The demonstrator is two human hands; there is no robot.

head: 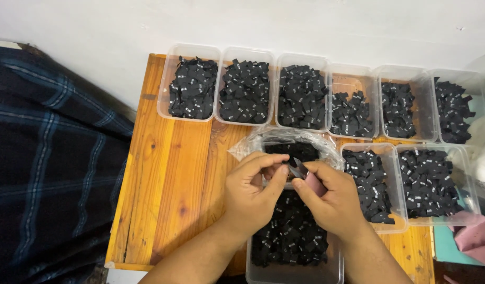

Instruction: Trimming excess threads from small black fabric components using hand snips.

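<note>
Two hands close together over the near tub (289,274): left hand (250,197) with thumb and forefinger pinched on what looks like a small black tag (292,162), right hand (332,202) clenched around a pair of snips (300,169), metal tip towards the left fingertips, pink grip (317,185) showing in the palm. Tag and snips touching or nearly so, held in the air just above the near tub's heap of black tags (289,236) and just in front of a crumpled clear plastic bag (284,138) with more tags inside.

To do this well, in my judgement: keep the tag pinched flat and taut, leave the edge clear of the fingertips, bring only the blade tips to it, and work directly over the tub to catch whatever drops.

Further out, six clear tubs (193,113) in a row along the back of the wooden table (169,173), two more (399,223) at the right, all filled with black tags. Dark plaid cloth (48,158) to the left, pink cloth (476,236) at the right edge.

Hard to make out: the tag itself, mostly covered by fingers; the blades, open or closed, not tellable. Near tub cut off at the bottom edge, both forearms too; white marks on the tags too small to tell
</note>
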